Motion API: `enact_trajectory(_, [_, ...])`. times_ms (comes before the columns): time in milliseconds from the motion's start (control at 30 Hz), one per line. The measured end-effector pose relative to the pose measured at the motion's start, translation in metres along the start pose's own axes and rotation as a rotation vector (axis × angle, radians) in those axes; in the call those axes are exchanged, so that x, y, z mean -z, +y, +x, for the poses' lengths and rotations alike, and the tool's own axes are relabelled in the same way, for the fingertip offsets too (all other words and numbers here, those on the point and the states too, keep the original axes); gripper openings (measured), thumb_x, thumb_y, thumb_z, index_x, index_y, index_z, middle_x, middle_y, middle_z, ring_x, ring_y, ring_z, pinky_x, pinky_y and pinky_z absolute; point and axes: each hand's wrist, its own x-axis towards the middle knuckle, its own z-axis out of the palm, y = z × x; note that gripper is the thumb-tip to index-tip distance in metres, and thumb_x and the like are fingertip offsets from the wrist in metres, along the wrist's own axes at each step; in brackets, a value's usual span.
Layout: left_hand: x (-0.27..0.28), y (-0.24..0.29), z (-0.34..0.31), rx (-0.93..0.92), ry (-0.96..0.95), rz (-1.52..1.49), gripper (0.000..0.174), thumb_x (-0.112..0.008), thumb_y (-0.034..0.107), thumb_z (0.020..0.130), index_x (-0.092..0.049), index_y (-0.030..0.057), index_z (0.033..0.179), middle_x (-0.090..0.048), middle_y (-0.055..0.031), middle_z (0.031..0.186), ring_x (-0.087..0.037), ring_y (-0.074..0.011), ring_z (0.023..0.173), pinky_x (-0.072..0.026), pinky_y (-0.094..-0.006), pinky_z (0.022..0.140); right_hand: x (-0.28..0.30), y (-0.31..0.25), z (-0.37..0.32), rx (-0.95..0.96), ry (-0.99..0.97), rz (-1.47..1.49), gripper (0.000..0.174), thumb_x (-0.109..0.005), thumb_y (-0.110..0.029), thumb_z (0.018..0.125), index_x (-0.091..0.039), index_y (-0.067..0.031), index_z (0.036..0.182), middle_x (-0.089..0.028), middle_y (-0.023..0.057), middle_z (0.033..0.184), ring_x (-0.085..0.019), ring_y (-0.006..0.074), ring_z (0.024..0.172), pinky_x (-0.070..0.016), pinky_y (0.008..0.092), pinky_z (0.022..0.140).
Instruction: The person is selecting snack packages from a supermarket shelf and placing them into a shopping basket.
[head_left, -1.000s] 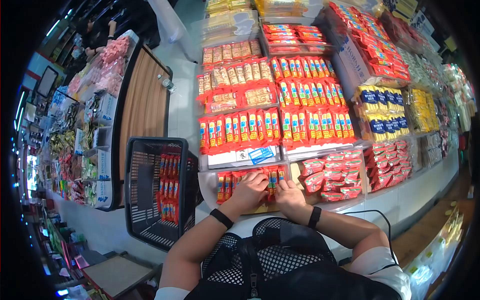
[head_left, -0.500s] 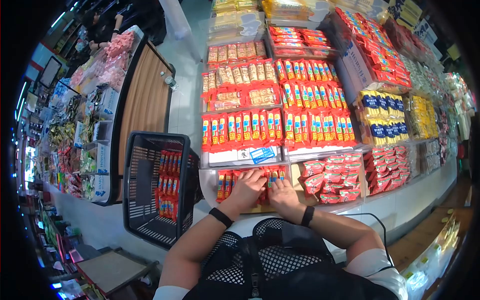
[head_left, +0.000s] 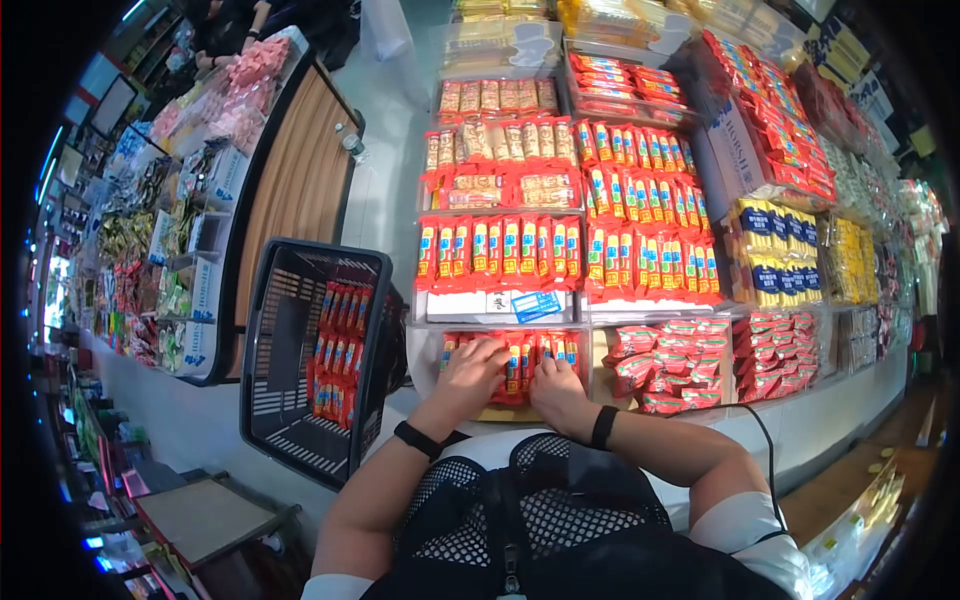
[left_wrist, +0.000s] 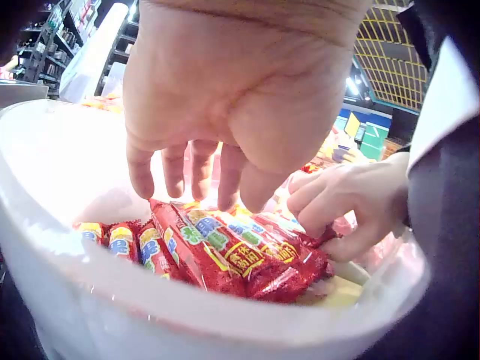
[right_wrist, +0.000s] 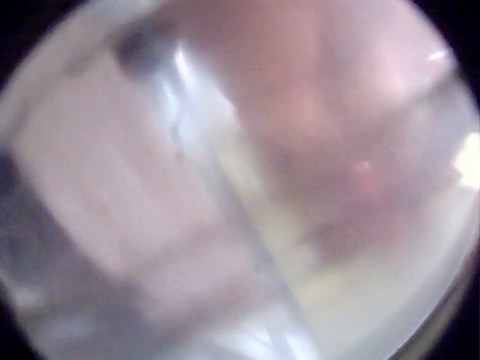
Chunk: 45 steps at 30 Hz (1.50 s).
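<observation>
Two grips: L hand (left_wrist: 225, 97) loose over packets (left_wrist: 225, 255); R hand (left_wrist: 352, 206) pinches one; R-cam blurred.

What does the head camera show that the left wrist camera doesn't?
Only the head view shows the black basket beside the display and the stocked shelves above. Only the left wrist view shows the right hand pinching a packet's end. Both show the left hand and right hand at the red snack packets in the white bin.

Red snack sticks (left_wrist: 225, 255) lie packed in white bin (left_wrist: 60, 172).
</observation>
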Motion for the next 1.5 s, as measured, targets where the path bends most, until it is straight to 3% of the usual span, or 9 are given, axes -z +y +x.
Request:
enact_trajectory(167, [-0.025,0.007,-0.005,-0.055,-0.091,0.210,0.050,-0.070,0.020,0.086,-0.056,0.0150,0.134,-0.052,-0.0029,0.140,-0.044,-0.0283,0.134,-0.0392,-0.0490,0.107,-0.002,0.003,0.010,0.111,-0.004,-0.044,0.024,-0.061,-0.021,0.083,-0.078,-0.0077,0.093,-0.068,0.0094,0.098,-0.058,0.0273,0.100,-0.0460,0.0379,0.079])
enact_trajectory(333, [-0.028,0.008,-0.005,-0.100,-0.114,0.334,0.055,-0.068,0.029,0.088,-0.054,0.0150,0.140,-0.052,-0.0025,0.142,-0.044,-0.0277,0.134,-0.0351,-0.0560,0.109,-0.020,0.009,0.020,0.173,0.036,-0.011,0.022,-0.063,-0.022,0.081,-0.078,-0.0082,0.090,-0.069,0.0103,0.099,-0.059,0.0267,0.100,-0.0478,0.0385,0.081])
enact_trajectory(567, [-0.019,0.006,-0.006,-0.057,-0.087,0.148,0.053,-0.070,0.021,0.087,-0.055,0.0122,0.137,-0.051,-0.0068,0.141,-0.046,-0.0314,0.132,-0.0389,-0.0501,0.109,-0.013,0.025,0.014,0.205,0.078,0.267,0.026,-0.065,-0.021,0.084,-0.069,-0.0053,0.104,-0.065,0.0079,0.106,-0.058,0.0267,0.108,-0.0480,0.0396,0.095])
enact_trajectory(633, [-0.012,0.000,-0.011,-0.058,0.118,0.101,0.052,-0.071,0.013,0.085,-0.055,0.0082,0.134,-0.053,-0.0120,0.137,-0.050,-0.0345,0.128,-0.0421,-0.0458,0.108,-0.001,0.030,0.002,0.159,0.124,0.393,0.028,-0.068,-0.021,0.079,-0.069,-0.0039,0.101,-0.064,0.0110,0.105,-0.058,0.0288,0.107,-0.0472,0.0411,0.094])
enact_trajectory(800, [0.006,-0.007,-0.030,0.151,0.145,0.022,0.046,-0.069,0.005,0.083,-0.058,0.0010,0.127,-0.058,-0.0160,0.128,-0.054,-0.0357,0.123,-0.0446,-0.0449,0.104,-0.003,0.034,-0.009,-0.127,0.504,0.326,0.033,-0.071,-0.025,0.076,-0.064,0.0006,0.097,-0.062,0.0165,0.099,-0.056,0.0325,0.103,-0.0463,0.0449,0.090])
enact_trajectory(1100, [0.002,0.005,-0.037,0.171,-0.021,0.201,0.048,-0.070,0.013,0.084,-0.056,0.0005,0.128,-0.055,-0.0152,0.132,-0.053,-0.0341,0.122,-0.0463,-0.0439,0.098,-0.012,0.018,-0.011,-0.126,0.438,0.246,0.025,-0.062,-0.013,0.075,-0.063,0.0039,0.095,-0.062,0.0177,0.101,-0.056,0.0305,0.102,-0.0455,0.0406,0.088])
enact_trajectory(1200, [-0.004,0.008,-0.034,0.233,-0.007,0.125,0.051,-0.072,0.012,0.082,-0.055,0.0016,0.128,-0.058,-0.0163,0.127,-0.054,-0.0355,0.120,-0.0469,-0.0448,0.097,-0.015,0.014,-0.015,-0.120,0.464,0.170,0.028,-0.062,-0.012,0.075,-0.064,0.0050,0.097,-0.062,0.0201,0.106,-0.056,0.0304,0.104,-0.0449,0.0399,0.088])
enact_trajectory(1267, [-0.014,0.004,-0.031,0.297,0.200,-0.010,0.052,-0.078,0.011,0.078,-0.055,0.0019,0.123,-0.061,-0.0184,0.118,-0.059,-0.0377,0.113,-0.0487,-0.0451,0.093,-0.019,0.010,-0.018,-0.128,0.489,0.150,0.029,-0.061,-0.012,0.076,-0.064,0.0055,0.099,-0.062,0.0212,0.108,-0.057,0.0304,0.104,-0.0447,0.0396,0.088])
enact_trajectory(1500, [-0.022,-0.010,-0.015,0.599,0.077,-0.192,0.054,-0.085,0.014,0.072,-0.052,0.0022,0.114,-0.065,-0.0202,0.100,-0.065,-0.0401,0.097,-0.0523,-0.0450,0.082,-0.021,0.006,-0.023,-0.151,0.497,0.149,0.032,-0.057,-0.011,0.080,-0.063,0.0079,0.105,-0.060,0.0286,0.123,-0.057,0.0325,0.110,-0.0444,0.0408,0.092])
